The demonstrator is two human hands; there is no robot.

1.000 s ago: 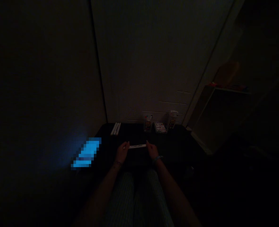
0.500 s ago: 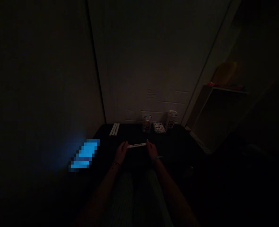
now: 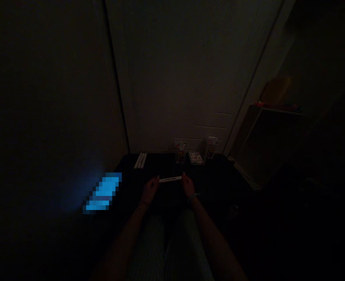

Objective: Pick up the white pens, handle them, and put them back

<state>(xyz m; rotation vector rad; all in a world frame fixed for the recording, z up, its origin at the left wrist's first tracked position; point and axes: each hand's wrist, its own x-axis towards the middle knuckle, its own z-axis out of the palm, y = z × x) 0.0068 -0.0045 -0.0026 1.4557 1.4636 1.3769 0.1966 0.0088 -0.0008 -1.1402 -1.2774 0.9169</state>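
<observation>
The room is very dark. A thin white stick-like object (image 3: pixel 170 179) lies level between my two hands over a black table (image 3: pixel 219 171). My left hand (image 3: pixel 150 189) pinches its left end and my right hand (image 3: pixel 187 185) pinches its right end. Both wrists wear a bracelet. My forearms reach forward over my lap in striped trousers.
Two or three white sticks (image 3: pixel 140 160) lie at the table's back left. Small packets and containers (image 3: pixel 196 154) stand along the back edge by the wall. A glowing blue screen (image 3: pixel 102 192) lies at the left. A dark shelf unit (image 3: pixel 272 132) stands at the right.
The view has shifted slightly; my hands and the white stick stay almost where they were, still held at both ends.
</observation>
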